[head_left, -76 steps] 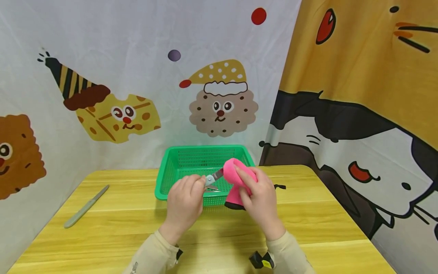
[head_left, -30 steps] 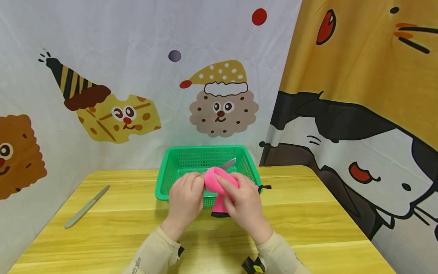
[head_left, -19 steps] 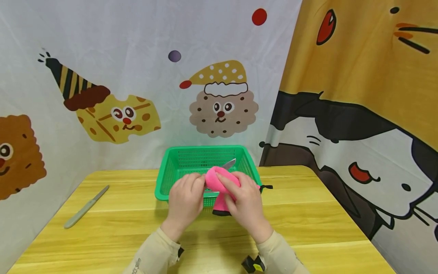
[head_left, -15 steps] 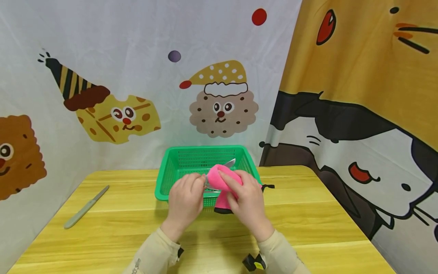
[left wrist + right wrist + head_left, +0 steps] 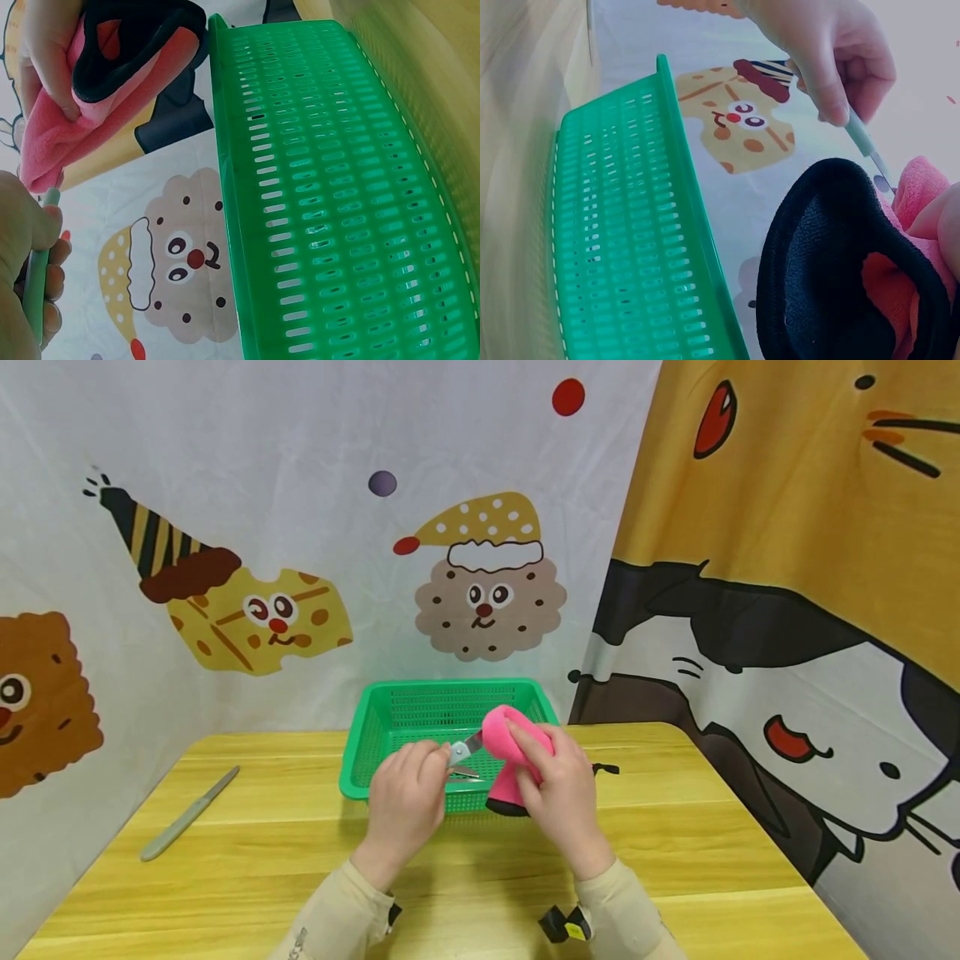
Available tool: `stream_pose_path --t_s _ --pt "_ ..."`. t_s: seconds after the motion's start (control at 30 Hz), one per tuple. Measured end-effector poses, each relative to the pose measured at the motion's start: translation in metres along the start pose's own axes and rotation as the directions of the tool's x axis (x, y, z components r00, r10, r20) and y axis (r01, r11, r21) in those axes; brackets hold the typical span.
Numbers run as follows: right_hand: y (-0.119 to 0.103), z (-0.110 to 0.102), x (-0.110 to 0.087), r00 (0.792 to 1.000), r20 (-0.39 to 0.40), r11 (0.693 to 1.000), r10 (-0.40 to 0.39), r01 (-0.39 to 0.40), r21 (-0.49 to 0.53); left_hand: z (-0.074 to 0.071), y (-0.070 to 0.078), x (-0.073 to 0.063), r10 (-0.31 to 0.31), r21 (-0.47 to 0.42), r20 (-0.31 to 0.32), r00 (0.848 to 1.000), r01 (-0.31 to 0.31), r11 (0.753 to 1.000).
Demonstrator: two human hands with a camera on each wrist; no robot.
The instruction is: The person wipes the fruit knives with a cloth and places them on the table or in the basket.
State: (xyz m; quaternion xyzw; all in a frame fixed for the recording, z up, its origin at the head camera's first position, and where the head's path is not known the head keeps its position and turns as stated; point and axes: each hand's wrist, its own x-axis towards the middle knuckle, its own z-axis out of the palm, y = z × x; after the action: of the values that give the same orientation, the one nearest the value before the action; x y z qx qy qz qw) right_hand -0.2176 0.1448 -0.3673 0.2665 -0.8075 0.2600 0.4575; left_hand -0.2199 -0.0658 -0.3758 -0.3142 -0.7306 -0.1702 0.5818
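Observation:
In the head view my left hand (image 5: 408,789) grips the pale green handle of a knife (image 5: 458,753), its blade pointing up and to the right. My right hand (image 5: 564,793) holds a pink fleece cloth (image 5: 498,731) with black edging, folded around the blade. A short length of blade shows between handle and cloth, while the tip is hidden in the folds. From the right wrist view, the cloth's dark inner side (image 5: 810,277) hangs open below the fingers. In the left wrist view the left fingers curl round the handle (image 5: 37,277).
Behind the hands a green perforated basket (image 5: 351,760) stands on the wooden table (image 5: 247,893), with metal blades (image 5: 465,772) inside it. Another knife (image 5: 191,814) with a grey-green handle lies at the left. A printed curtain (image 5: 300,427) hangs behind the table.
The cloth slid left along the blade to the handle, baring the tip. Since then the right hand has drawn it back up and right, covering the tip. The left hand stays nearly still.

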Motion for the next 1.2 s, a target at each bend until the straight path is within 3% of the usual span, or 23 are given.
stream_pose_path --t_s 0.4,0.87,1.07,1.13,1.2 --pt "0.012 -0.006 -0.003 0.997 -0.031 0.998 0.067 -0.067 -0.005 0.0 -0.001 -0.002 -0.003 -0.035 0.017 1.0 0.003 0.999" --pt "0.035 -0.013 -0.006 0.989 -0.069 0.991 0.129 -0.131 -0.024 -0.014 -0.025 0.004 -0.079 -0.109 0.192 0.978 0.101 0.989" --pt "0.044 -0.009 -0.01 0.986 -0.041 0.986 0.161 -0.163 -0.035 -0.016 -0.04 0.014 -0.096 -0.13 0.304 0.948 0.142 0.981" --pt "0.047 -0.008 -0.011 0.985 -0.029 0.985 0.167 -0.168 -0.037 -0.016 -0.045 0.016 -0.111 -0.126 0.36 0.926 0.167 0.978" --pt "0.05 -0.006 -0.013 0.985 -0.017 0.984 0.171 -0.171 -0.039 -0.015 -0.05 0.02 -0.131 -0.116 0.43 0.893 0.199 0.973"
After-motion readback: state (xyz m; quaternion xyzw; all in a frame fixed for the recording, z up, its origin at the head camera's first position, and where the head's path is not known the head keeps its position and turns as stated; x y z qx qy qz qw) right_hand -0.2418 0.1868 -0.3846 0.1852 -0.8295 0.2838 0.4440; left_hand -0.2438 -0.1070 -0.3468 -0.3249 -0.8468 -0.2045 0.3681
